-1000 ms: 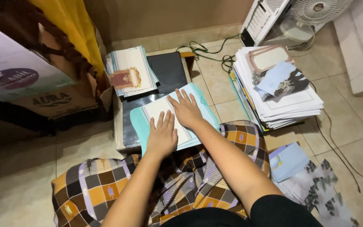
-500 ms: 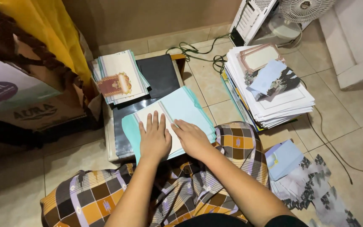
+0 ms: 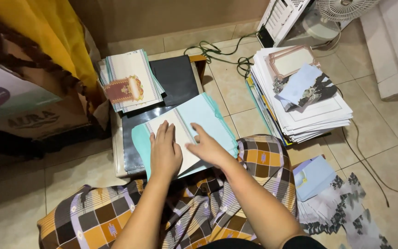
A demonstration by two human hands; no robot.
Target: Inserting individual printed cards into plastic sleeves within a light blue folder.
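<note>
Two hands, left hand (image 3: pixel 164 154) and right hand (image 3: pixel 207 148), fingers open flat on one teal folder (image 3: pixel 208 121); two paper stacks (image 3: pixel 300 99) beside.

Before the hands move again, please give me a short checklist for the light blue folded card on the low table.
1. Left hand lies flat on the light blue card: ok.
2. Right hand touches the card's white inner sheet: ok.
3. Card rests fully on the low table: not ok, its near edge hangs over toward the checked cloth.
4. Fold pressed sharp: cannot tell, the hands cover it.
5. Stack of printed cards lies apart from the blue card: ok.
6. Large paper pile stays off the table, on the floor: ok.
</note>
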